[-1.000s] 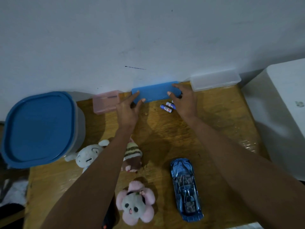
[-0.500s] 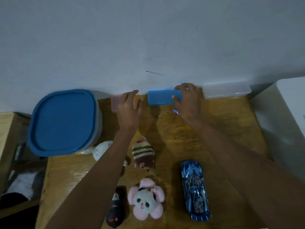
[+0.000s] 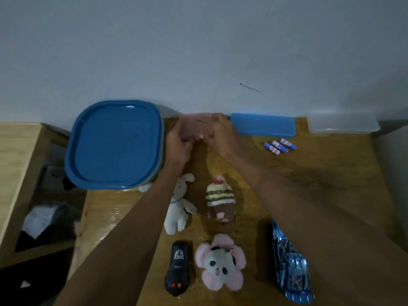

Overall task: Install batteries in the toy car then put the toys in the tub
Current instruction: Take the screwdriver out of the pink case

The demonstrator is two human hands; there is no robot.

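Both hands meet at a small translucent pink box (image 3: 192,120) by the wall. My left hand (image 3: 179,143) grips its left end and my right hand (image 3: 221,135) holds its right end. Three blue and white batteries (image 3: 280,146) lie loose to the right of my hands. The blue toy car (image 3: 291,265) sits at the near right, partly under my right forearm. A tub with a blue lid (image 3: 114,143) stands shut at the left. A white bunny plush (image 3: 180,206), a striped cake plush (image 3: 219,198), a pink flower panda plush (image 3: 220,262) and a black remote (image 3: 177,268) lie on the wooden table (image 3: 320,184).
A blue case (image 3: 262,124) and a clear case (image 3: 343,123) lie against the white wall. A lower wooden shelf (image 3: 15,164) stands off the table's left edge. A pale surface rises at the far right.
My right hand left the blue case and moved left to the pink box, joining my left hand. The batteries it covered now lie in the open. The camera swung left and down.
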